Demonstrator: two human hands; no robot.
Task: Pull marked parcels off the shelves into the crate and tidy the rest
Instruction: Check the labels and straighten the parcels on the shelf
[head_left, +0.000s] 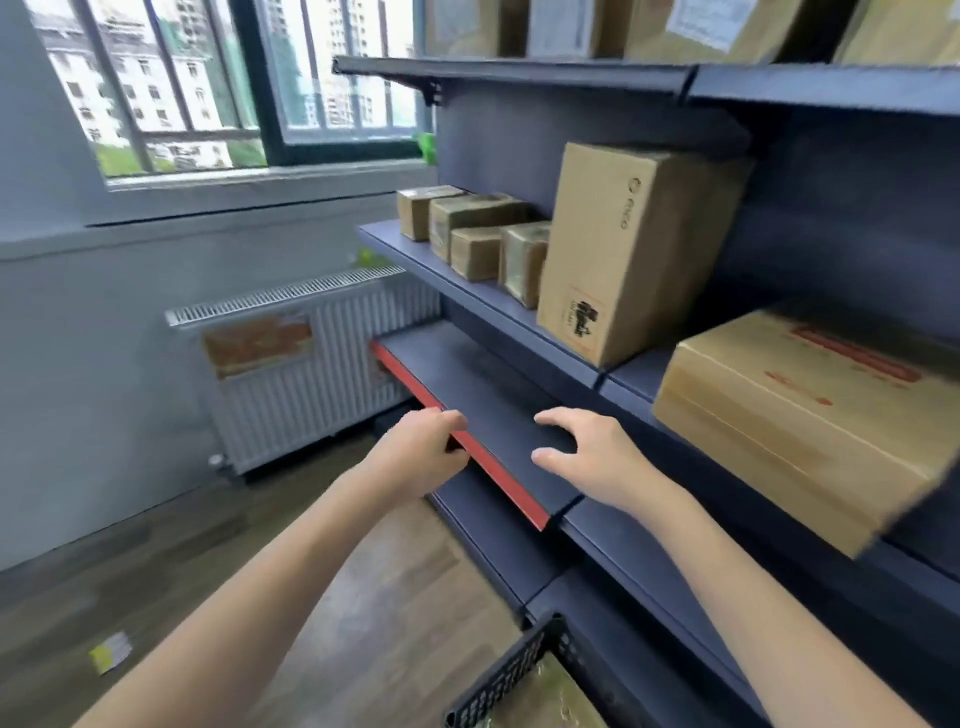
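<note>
Both my hands hover at a bare dark shelf (483, 384) with a red front edge. My left hand (421, 452) is at that red edge, its fingers curled over it. My right hand (587, 454) is spread above the shelf board with nothing in it. On the shelf above stand several small taped cardboard parcels (478, 234), a tall upright carton (623, 249) and a wide carton with red print (789, 421) that overhangs the shelf front. A black mesh crate (514, 670) sits at the bottom, with something tan inside.
More cartons (696, 26) fill the top shelf. A white radiator (311, 374) stands under the barred window (218, 88) on the left wall. A scrap of paper (110, 652) lies on the wooden floor.
</note>
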